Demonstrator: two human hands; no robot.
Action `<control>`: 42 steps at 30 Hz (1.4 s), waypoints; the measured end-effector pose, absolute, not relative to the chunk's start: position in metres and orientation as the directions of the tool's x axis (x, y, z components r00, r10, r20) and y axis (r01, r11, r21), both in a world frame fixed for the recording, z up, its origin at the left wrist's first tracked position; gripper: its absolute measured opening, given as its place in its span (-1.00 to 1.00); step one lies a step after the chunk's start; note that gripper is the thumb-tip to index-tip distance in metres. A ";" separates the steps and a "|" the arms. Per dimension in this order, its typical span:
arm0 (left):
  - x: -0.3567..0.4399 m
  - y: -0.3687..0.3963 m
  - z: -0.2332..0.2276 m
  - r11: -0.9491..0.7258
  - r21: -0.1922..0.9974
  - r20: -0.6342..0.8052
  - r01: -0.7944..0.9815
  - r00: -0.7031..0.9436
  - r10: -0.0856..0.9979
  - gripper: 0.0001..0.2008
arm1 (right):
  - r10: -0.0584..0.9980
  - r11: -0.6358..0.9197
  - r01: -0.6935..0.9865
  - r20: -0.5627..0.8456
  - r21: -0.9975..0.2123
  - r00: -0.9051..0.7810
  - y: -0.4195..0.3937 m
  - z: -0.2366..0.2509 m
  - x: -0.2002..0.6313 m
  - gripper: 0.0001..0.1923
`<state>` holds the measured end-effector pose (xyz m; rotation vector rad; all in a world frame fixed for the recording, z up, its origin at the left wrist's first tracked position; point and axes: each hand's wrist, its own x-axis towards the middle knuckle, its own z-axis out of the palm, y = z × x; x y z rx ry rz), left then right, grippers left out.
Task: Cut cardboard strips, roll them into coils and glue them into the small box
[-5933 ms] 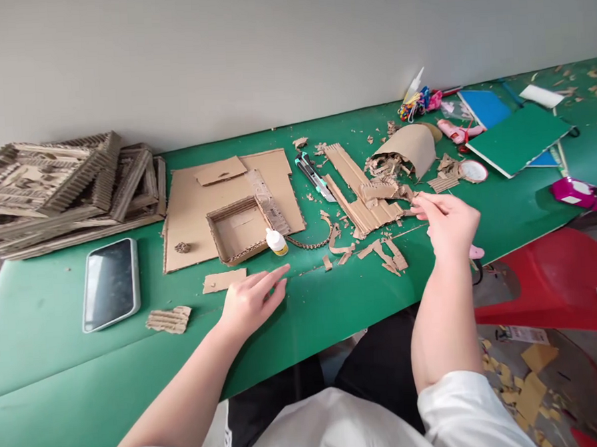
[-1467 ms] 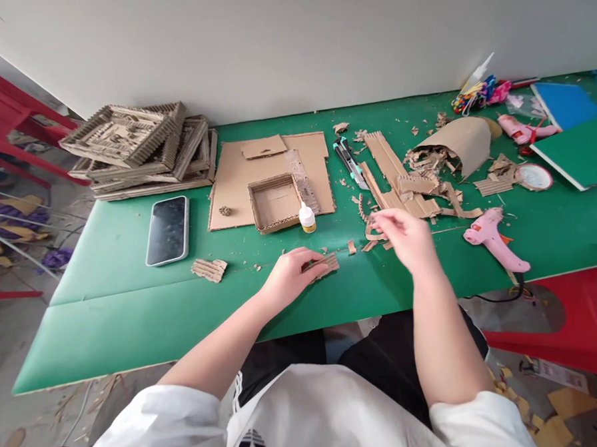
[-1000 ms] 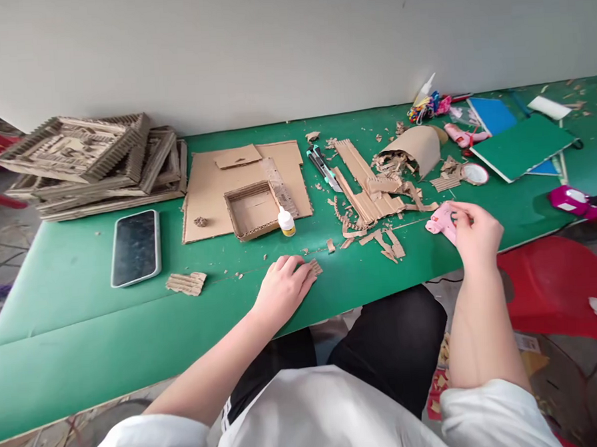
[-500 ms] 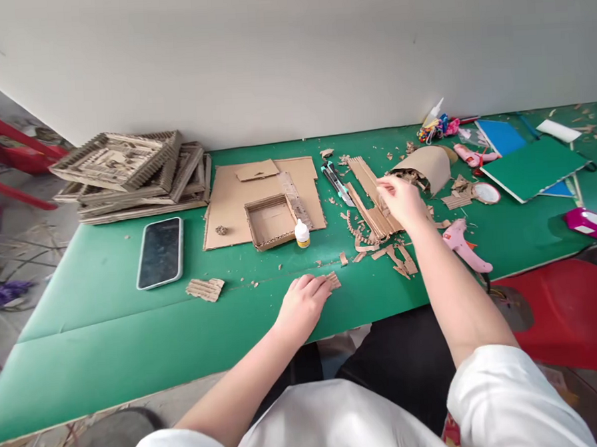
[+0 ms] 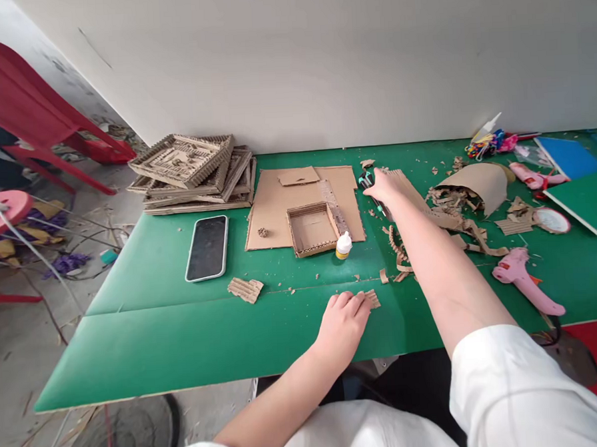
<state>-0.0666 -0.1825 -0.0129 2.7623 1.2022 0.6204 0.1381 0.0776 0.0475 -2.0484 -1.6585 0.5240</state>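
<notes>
My left hand (image 5: 344,320) lies fingers-down near the front edge of the green table (image 5: 184,336), holding down a small corrugated cardboard piece (image 5: 372,299) that sticks out past the fingertips. My right hand (image 5: 385,188) is stretched far across the table. It rests on a teal and black utility knife (image 5: 365,178), only the end of which shows beyond the fingers. Whether the fingers grip the knife is hidden. Cardboard strips (image 5: 417,194) lie right beside that hand.
A shallow cardboard tray (image 5: 311,228) sits on a flat cardboard sheet (image 5: 272,208), with a small glue bottle (image 5: 343,245) beside it. To the left are a phone (image 5: 207,247), stacked cardboard frames (image 5: 190,172) and a scrap (image 5: 245,289). A pink glue gun (image 5: 524,280) and rolled cardboard (image 5: 479,184) lie to the right.
My right hand touched the pink glue gun, left it on the table, then reached back and left across the strips to the utility knife. My left hand has stayed on the small cardboard piece.
</notes>
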 end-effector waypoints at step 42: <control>-0.059 -0.190 -0.002 -0.741 0.154 0.423 0.653 0.634 0.647 -0.72 | 0.641 0.742 0.061 0.732 -0.668 0.231 -0.199 0.019 0.056 -0.88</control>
